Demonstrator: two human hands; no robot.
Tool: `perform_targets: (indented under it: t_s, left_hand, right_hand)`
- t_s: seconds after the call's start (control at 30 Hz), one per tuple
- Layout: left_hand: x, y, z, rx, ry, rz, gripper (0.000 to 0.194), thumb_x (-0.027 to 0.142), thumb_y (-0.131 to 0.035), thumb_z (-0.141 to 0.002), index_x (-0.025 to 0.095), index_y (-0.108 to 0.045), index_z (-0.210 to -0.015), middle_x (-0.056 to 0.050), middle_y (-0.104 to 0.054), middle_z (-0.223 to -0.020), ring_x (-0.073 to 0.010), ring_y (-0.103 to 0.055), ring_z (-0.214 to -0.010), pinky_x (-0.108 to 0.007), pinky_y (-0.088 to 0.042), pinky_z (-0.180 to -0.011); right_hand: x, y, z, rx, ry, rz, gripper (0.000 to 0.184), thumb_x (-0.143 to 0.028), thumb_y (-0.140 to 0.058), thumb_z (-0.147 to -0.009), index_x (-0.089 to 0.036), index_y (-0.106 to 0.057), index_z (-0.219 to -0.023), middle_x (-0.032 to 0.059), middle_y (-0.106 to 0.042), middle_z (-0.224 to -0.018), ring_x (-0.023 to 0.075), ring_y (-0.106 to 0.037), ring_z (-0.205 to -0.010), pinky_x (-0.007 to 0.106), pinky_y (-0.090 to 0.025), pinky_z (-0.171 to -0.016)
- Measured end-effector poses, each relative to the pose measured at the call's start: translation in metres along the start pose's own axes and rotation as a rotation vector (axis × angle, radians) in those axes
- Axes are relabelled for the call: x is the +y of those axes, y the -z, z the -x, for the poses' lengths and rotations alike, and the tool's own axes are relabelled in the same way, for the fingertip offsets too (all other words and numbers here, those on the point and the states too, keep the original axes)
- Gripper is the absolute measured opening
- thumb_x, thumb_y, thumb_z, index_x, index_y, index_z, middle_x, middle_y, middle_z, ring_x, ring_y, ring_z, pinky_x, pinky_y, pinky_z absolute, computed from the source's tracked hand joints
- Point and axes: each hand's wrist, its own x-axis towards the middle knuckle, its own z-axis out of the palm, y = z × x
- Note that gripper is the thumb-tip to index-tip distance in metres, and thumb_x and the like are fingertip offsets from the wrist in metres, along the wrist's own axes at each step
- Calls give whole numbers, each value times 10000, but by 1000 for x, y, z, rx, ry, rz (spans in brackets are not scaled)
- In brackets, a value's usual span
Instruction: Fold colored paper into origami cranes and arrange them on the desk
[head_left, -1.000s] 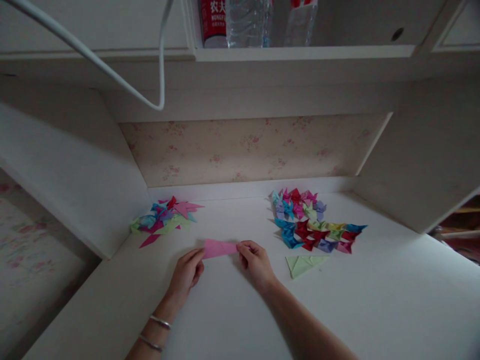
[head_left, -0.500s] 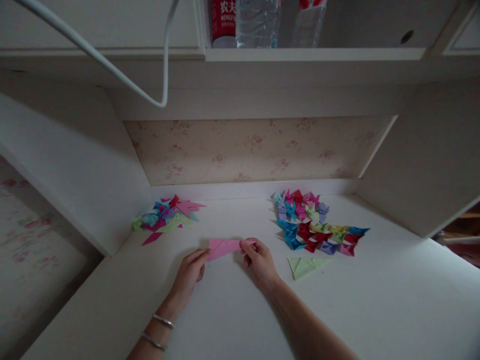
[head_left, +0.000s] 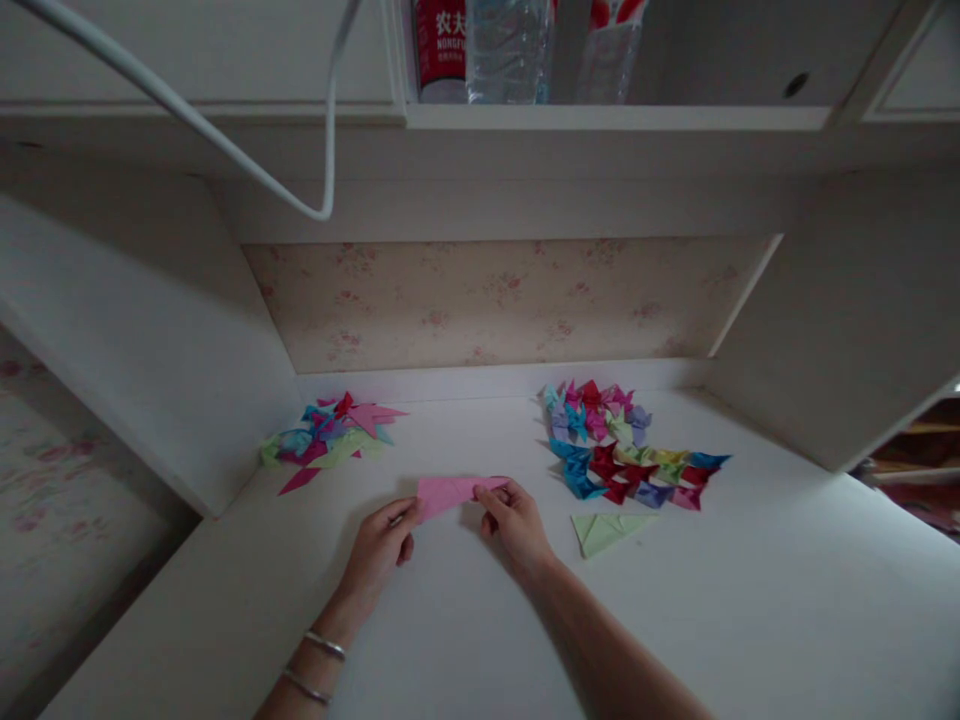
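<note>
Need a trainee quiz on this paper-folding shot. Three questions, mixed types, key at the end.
1. True or false: the left hand and the right hand both hold the pink paper.

2. Which colour is the flat folded sheet on the tabletop, just right of the right hand?
A) Dark red
B) Pale green
C) Bright blue

3. Fill in: the two metal bangles are worn on the ____ arm.

Key: 1 true; 2 B; 3 left.

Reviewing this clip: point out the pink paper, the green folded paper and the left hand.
Pink paper (head_left: 448, 494): head view, middle of its exposed face.
Green folded paper (head_left: 601, 533): head view, body.
Left hand (head_left: 380, 545): head view, back of hand.
</note>
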Motion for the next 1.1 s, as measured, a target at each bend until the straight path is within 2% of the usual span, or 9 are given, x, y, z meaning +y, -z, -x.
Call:
perform_targets:
  t_s: [0.13, 0.3, 0.37, 0.47, 0.63, 0.77, 0.9, 1.1]
  left_hand:
    - [6, -3, 5, -13, 0, -47, 501, 568, -636, -694, 123, -685, -918, 52, -482, -464, -85, -414, -395, -187, -260, -376]
    - [3, -3, 6, -6, -12, -29, 471, 594, -559, -752, 138, -648, -834, 24, -549, -609, -72, -411, -410, -190, -260, -376]
    - [-2, -2, 5, -3, -26, -35, 467, 594, -543, -766, 140, -636, -822, 27, -535, -631, -66, -395, -415, -191, -256, -381]
    - [-7, -2, 4, -24, -56, -72, 447, 577, -543, -774, 143, -632, -827, 38, -506, -622, -67, -380, -426, -193, -258, -394]
    - [-6, -4, 6, -64, -41, -146, 422, 560, -542, -776, 148, -631, -781, 56, -443, -516, -88, -380, -441, -193, -270, -411]
    - [-4, -6, 7, -41, -37, -158, 412, 553, -550, -768, 148, -626, -772, 44, -483, -560, -87, -397, -446, -197, -281, -414]
    - [-8, -7, 5, -18, -53, -170, 424, 562, -542, -773, 148, -633, -781, 36, -503, -608, -82, -399, -444, -199, -280, -409]
    - [-12, -6, 4, -12, -66, -227, 447, 588, -531, -772, 155, -641, -785, 39, -498, -584, -90, -413, -447, -199, -290, -417]
  right_hand:
    - [-5, -2, 3, 3, -20, 32, 385, -501, -732, -680, -139, -605, -714, -54, -515, -505, 55, -404, -362, 207, -240, -368]
    - [-28, 8, 17, 35, 10, 43, 332, -464, -697, -739, -141, -619, -738, -27, -569, -607, 62, -451, -418, 207, -310, -415]
    - [-41, 23, 26, 16, 23, 53, 305, -442, -693, -752, -146, -622, -762, -11, -598, -672, 61, -459, -428, 205, -314, -416]
    - [-62, 58, 39, 36, 23, 90, 297, -428, -711, -736, -148, -620, -775, 2, -609, -716, 62, -459, -429, 205, -309, -402]
    - [-85, 129, 58, 230, 23, 216, 311, -425, -737, -710, -159, -599, -795, -15, -588, -687, 67, -470, -462, 204, -348, -431]
    - [-89, 171, 68, 361, -19, 318, 344, -457, -731, -699, -165, -581, -802, -3, -611, -710, 77, -488, -469, 213, -368, -440]
    - [-86, 194, 70, 410, -71, 408, 378, -500, -709, -697, -165, -589, -828, 31, -653, -779, 91, -511, -491, 216, -382, -439]
    - [-74, 208, 60, 436, -45, 672, 387, -546, -635, -705, -184, -579, -830, 38, -683, -743, 126, -533, -450, 242, -382, -416]
